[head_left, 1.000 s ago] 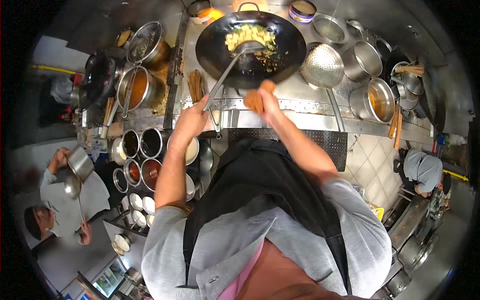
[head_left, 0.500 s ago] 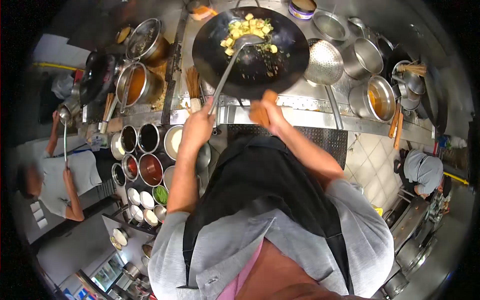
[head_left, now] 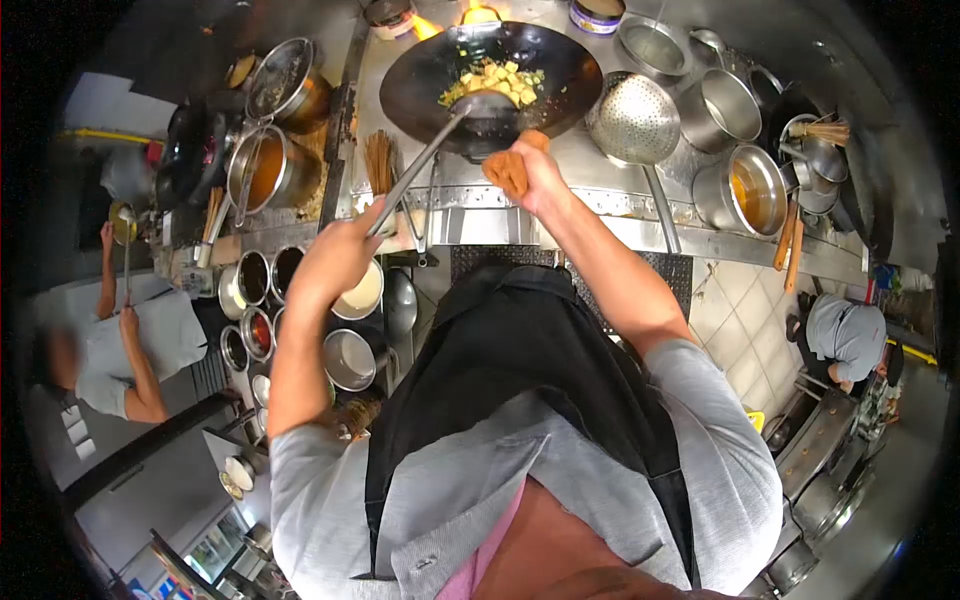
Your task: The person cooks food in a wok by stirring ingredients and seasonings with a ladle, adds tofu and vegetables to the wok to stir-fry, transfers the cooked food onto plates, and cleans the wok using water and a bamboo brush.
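My left hand [head_left: 343,250] is wrapped round the long handle of a ladle [head_left: 420,160], whose bowl rests inside a black wok [head_left: 425,105] at the near edge of the food. Pale yellow cubes [head_left: 512,80] with bits of green lie in the wok. Folded in my right hand [head_left: 540,175] is an orange-brown cloth [head_left: 507,176], gripped against the near rim of the wok. The wok is tilted, its far side raised over flames [head_left: 480,14]. My right fingers are partly hidden by the cloth.
A perforated strainer [head_left: 632,118] lies right of the wok, near steel pots [head_left: 718,110]. A bamboo brush [head_left: 379,160] stands left. Sauce containers [head_left: 350,358] sit by my left arm. One co-worker [head_left: 140,350] holds a ladle at far left; another person [head_left: 845,335] is at right.
The wok has tipped and shifted slightly, and flames now show behind it. The food has slid together. My left hand has moved left and nearer to me; my right hand has moved up.
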A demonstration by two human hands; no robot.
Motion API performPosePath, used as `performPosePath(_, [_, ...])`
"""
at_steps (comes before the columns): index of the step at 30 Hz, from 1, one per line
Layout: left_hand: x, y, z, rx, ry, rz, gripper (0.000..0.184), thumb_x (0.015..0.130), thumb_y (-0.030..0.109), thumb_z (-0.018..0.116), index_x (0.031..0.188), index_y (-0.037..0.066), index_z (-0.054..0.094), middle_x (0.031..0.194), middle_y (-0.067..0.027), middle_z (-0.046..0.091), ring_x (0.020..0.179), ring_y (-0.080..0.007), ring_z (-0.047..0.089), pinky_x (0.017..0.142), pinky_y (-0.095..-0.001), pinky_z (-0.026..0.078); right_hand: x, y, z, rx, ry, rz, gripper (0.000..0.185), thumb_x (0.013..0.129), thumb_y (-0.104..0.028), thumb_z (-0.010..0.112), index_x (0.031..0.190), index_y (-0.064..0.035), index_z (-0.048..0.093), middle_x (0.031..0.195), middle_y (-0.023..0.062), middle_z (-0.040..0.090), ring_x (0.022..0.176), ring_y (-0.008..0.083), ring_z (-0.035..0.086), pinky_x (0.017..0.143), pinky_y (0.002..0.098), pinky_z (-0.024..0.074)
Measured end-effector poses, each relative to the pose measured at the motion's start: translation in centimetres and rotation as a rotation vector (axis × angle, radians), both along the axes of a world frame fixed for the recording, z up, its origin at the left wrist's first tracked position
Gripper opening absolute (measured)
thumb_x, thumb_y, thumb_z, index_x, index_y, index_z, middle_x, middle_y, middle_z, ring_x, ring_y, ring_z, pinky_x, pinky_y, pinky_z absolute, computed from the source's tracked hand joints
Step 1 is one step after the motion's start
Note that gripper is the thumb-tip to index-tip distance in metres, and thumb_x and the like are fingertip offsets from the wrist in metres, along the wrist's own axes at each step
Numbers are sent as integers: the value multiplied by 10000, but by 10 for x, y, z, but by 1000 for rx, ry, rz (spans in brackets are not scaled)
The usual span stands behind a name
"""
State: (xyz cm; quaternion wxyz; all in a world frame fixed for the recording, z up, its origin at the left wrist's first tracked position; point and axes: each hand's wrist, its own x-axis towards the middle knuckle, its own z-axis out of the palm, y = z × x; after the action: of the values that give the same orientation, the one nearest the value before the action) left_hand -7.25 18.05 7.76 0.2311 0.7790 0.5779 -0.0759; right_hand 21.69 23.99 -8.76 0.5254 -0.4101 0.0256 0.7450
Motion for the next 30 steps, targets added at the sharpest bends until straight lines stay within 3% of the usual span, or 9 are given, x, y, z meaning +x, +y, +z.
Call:
performPosePath(3, [15, 16, -71, 183, -118, 17, 568, 936, 197, 615, 1484, 189, 465, 980, -307, 671, 937, -448, 670, 853, -499, 513, -6, -25, -40, 85, -237, 52, 296, 916, -142, 532, 1150, 35, 491, 1050, 198, 636, 918, 344, 690, 789, 471, 605])
performPosePath(7, [23, -24, -49, 172, -191, 169, 567, 926, 153, 652, 1467, 213, 492, 977, -286, 674, 910, -451, 671, 812, -493, 528, 3, -100, -49, 67, -212, 29, 333, 900, -148, 548, 1189, 11, 500, 1056, 190, 632, 864, 331, 677, 743, 477, 594])
performPosePath(10, [-10, -38, -28, 146, -330, 122, 565, 925, 125, 676, 1461, 171, 503, 1034, -246, 700, 914, -341, 726, 805, -433, 528, 6, -55, -8, 55, -104, -24, 285, 923, -178, 541, 1149, -8, 505, 979, 164, 625, 771, 310, 654, 628, 413, 573])
performPosePath(13, [-25, -25, -1, 23, -277, 164, 560, 927, 123, 679, 1456, 92, 501, 1052, -213, 713, 887, -202, 678, 843, -323, 509, 11, 30, -40, 41, -37, 41, 228, 920, -120, 553, 1110, -7, 499, 1014, 181, 654, 890, 349, 700, 747, 483, 623])
performPosePath(14, [-22, -14, 8, -75, -239, 242, 537, 918, 149, 680, 1425, 69, 522, 1187, -267, 651, 1053, -338, 690, 920, -364, 500, 9, 45, -60, 58, -68, 34, 232, 917, -125, 563, 1111, -11, 506, 1010, 180, 660, 888, 345, 700, 749, 490, 622])
performPosePath(17, [-35, 33, -47, 22, -416, 248, 537, 920, 185, 665, 1422, 59, 521, 1158, -288, 656, 1061, -333, 687, 919, -372, 501, 7, 70, -86, 36, -71, 46, 176, 925, -199, 571, 1037, -64, 561, 921, 98, 671, 776, 261, 679, 592, 401, 541])
performPosePath(21, [15, 113, -127, 272, -315, 280, 586, 905, 254, 644, 1440, 67, 498, 915, -252, 690, 733, -323, 706, 729, -411, 544, 7, 77, -89, -34, -116, 108, 155, 938, -257, 583, 984, -110, 594, 871, 44, 680, 733, 207, 671, 516, 332, 477])
performPosePath(24, [50, 161, -169, 39, -450, 449, 586, 903, 252, 640, 1454, 113, 496, 908, -234, 699, 727, -330, 693, 727, -425, 543, 7, 73, -72, -60, -88, 124, 168, 934, -273, 605, 998, -118, 605, 901, 35, 690, 768, 208, 679, 548, 335, 489])
performPosePath(30, [28, 176, -183, 235, -332, 5, 542, 879, 220, 639, 1414, 263, 564, 965, -254, 691, 876, -386, 688, 792, -465, 531, 10, 85, -86, -115, -62, 189, 157, 891, -247, 630, 999, -134, 614, 915, 29, 694, 754, 202, 667, 576, 348, 474])
